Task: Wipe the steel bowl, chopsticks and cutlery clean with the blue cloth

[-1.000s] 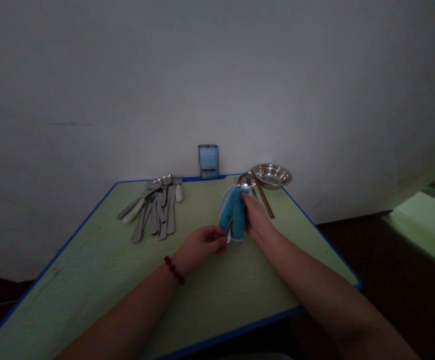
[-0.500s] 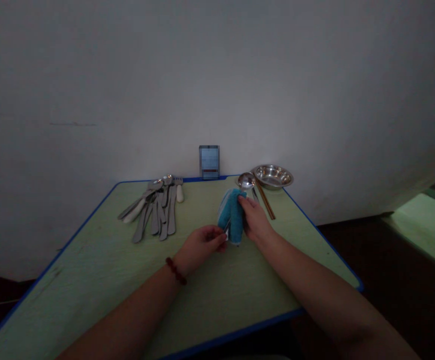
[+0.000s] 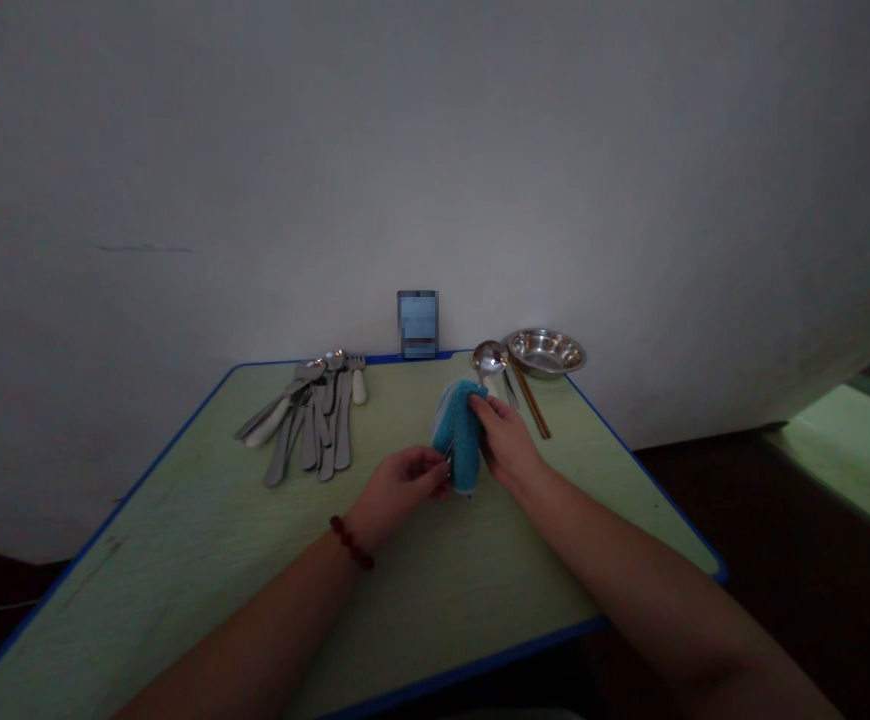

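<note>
Over the middle of the table, my right hand (image 3: 506,435) is closed on a blue cloth (image 3: 466,445), which hangs folded from its fingers. My left hand (image 3: 412,475), with a dark red bead bracelet (image 3: 351,543) at the wrist, pinches a thin shiny metal piece at the cloth's left side. The cloth covers most of that piece, so its kind cannot be made out. Just beyond the cloth lies a ladle (image 3: 490,358) with a round metal bowl. Wooden chopsticks (image 3: 531,400) rest to the right of it.
A pile of metal cutlery (image 3: 319,420) with several handles toward me lies at the left. A fork with a white handle (image 3: 359,385) is at its edge. A steel bowl (image 3: 546,352) stands at the back right corner. A phone-like screen (image 3: 418,325) leans against the wall.
My right hand and the cloth have shifted slightly left. The white-and-silver glint at my left fingertips is now more covered by the cloth. The cutlery and bowl have stayed put.
</note>
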### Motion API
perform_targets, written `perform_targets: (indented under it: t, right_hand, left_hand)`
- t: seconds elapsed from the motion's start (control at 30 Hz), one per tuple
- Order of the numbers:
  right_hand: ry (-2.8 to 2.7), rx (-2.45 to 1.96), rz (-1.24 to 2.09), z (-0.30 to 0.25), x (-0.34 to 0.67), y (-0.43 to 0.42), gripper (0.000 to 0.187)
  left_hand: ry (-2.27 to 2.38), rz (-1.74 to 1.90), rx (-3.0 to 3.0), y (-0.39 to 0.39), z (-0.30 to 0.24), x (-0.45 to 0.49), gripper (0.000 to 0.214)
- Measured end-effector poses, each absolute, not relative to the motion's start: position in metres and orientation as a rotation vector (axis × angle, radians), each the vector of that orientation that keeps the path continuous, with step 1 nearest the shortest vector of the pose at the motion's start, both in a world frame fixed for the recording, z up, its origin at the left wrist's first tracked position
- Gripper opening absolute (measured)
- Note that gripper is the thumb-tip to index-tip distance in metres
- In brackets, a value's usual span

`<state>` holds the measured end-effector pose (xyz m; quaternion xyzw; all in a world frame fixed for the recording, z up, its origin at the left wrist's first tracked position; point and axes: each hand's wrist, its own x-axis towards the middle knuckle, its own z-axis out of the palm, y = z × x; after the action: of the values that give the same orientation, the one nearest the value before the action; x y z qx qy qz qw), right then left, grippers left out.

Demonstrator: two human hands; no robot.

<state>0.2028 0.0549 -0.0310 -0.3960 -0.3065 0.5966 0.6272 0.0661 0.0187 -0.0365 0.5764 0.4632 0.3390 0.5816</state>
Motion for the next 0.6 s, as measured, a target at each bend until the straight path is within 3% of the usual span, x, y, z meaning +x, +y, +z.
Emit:
perform_targets:
  t: [0.6]
  right_hand:
    - [-0.645, -0.873, 1.347, -0.0263, 0.2129, 0.0620, 0.018]
  left_hand:
    - [1.111, 0.771, 1.406, 0.0171, -0.0332, 0.0652, 0.017]
